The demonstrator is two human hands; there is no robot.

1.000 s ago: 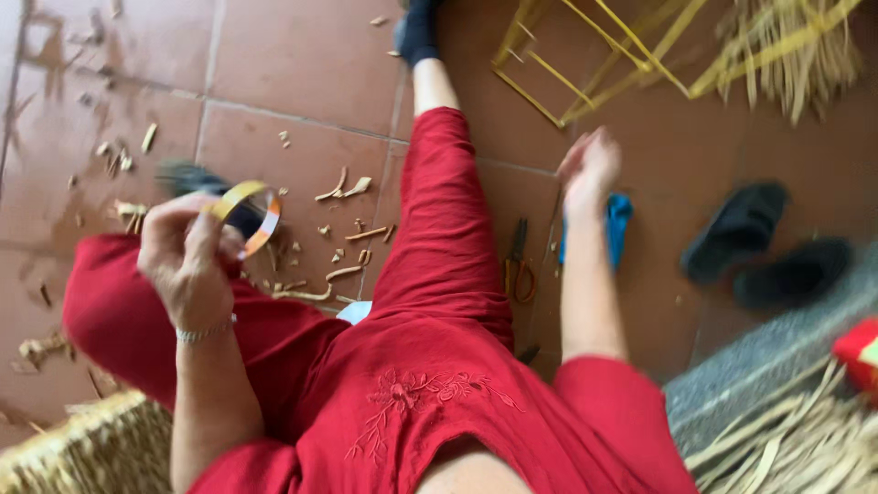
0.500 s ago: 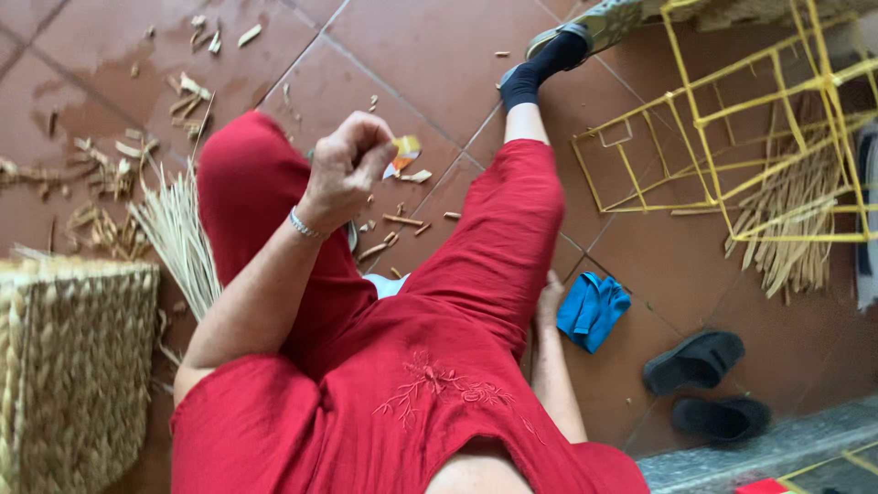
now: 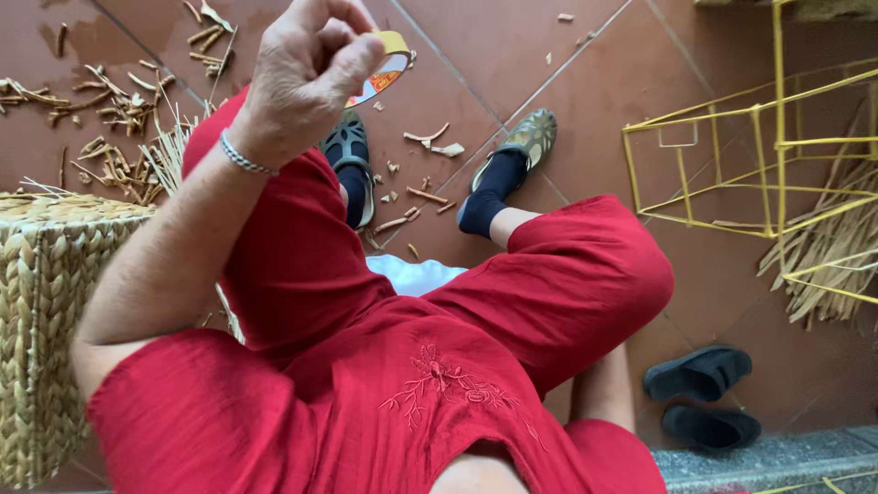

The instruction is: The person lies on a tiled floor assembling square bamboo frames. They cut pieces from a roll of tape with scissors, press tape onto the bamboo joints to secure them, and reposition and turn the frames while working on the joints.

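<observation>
Raised at twelve o'clock, the left hand (image 3: 306, 69) pinches a yellow tape roll (image 3: 382, 66); right hand hidden, grip untellable.

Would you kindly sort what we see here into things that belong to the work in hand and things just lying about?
In hand:
- left hand, its grip closed on the roll of tape

Lying about:
- woven basket at the left
- yellow wire frame on the tiles
- bundle of straw beside it
- black sandals
- scraps of cane on the floor

The right hand is hidden.
</observation>
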